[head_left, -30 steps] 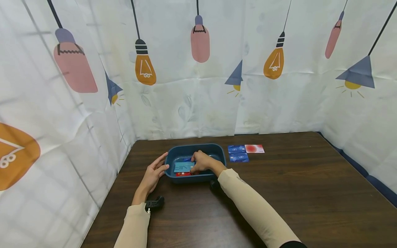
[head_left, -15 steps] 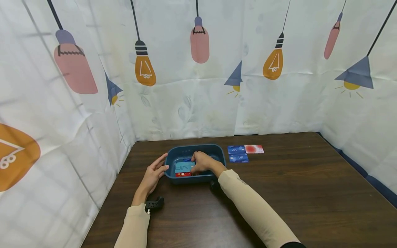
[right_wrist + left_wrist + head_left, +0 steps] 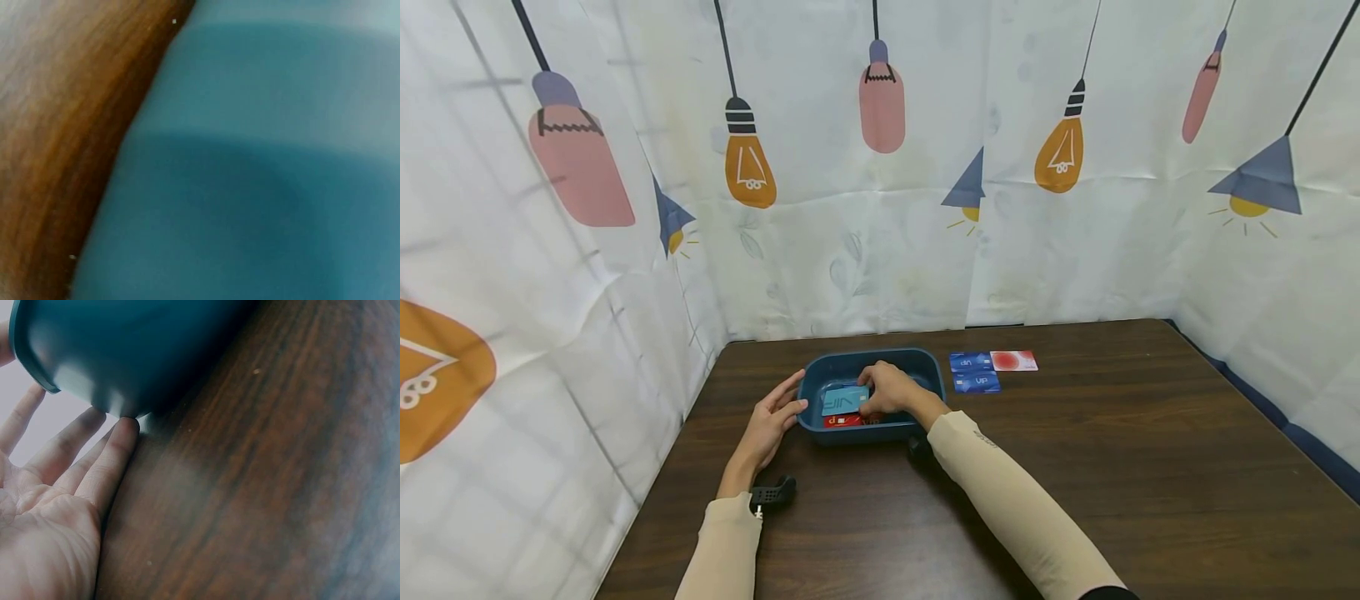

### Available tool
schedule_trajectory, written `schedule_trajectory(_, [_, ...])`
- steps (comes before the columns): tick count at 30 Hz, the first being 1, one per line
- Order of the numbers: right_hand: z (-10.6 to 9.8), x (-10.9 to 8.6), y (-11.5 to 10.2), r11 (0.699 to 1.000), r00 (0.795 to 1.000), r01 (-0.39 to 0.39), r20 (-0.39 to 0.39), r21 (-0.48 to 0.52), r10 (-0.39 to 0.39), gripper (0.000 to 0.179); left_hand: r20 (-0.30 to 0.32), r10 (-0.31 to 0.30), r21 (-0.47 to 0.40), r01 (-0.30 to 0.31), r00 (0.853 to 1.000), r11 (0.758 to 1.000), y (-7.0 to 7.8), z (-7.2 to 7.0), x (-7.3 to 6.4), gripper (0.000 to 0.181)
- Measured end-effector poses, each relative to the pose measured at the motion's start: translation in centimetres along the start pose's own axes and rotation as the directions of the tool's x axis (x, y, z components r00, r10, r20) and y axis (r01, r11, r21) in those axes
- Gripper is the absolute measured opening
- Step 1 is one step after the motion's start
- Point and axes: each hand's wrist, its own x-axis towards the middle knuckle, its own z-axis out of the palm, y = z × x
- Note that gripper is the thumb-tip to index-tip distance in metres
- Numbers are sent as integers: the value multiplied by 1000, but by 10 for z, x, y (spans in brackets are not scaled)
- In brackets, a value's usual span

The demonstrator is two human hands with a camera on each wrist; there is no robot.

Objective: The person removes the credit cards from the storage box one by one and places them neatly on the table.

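Observation:
A dark blue plastic bin (image 3: 865, 437) stands on the brown table. In it lie a light blue card (image 3: 841, 402) with lettering and a red card (image 3: 842, 422). My right hand (image 3: 893, 392) reaches inside and pinches the light blue card at its right end; the card sits tilted. My left hand (image 3: 767, 427) steadies the bin's left end, thumb at the rim. The left wrist view shows straight fingers (image 3: 115, 453) of that hand against the bin's outer wall (image 3: 137, 350). Only the bin wall (image 3: 250, 206) and table fill the right wrist view; the right hand is hidden there.
Right of the bin, two blue cards, an upper blue card (image 3: 972, 362) and a lower blue card (image 3: 977, 382), lie beside a red-and-white card (image 3: 1014, 361). A printed curtain (image 3: 820, 267) hangs behind the table (image 3: 1120, 467) and along its sides.
The light blue card's right end has risen and its angle has changed with my right fingers, which shifted slightly up. My left hand and the bin stay put.

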Motion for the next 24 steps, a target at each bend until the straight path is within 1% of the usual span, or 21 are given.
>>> schedule_trajectory(7, [-2, -2, -3, 1000, 999, -7, -49, 8, 7, 49, 7, 7, -8, -7, 1000, 1000, 0, 0, -1, 63])
schedule_trajectory(12, [-3, -2, -3, 1000, 998, -17, -63, 6, 17, 50, 9, 5, -5, -5, 1000, 1000, 0, 0, 0, 62])
schedule_trajectory(17, [-4, -2, -4, 1000, 997, -7, -81, 5, 7, 52, 8, 8, -14, -8, 1000, 1000, 0, 0, 0, 61])
schedule_trajectory(24, [-8, -5, -5, 1000, 995, 13, -101, 17, -11, 52, 5, 6, -4, -6, 1000, 1000, 1, 0, 0, 59])
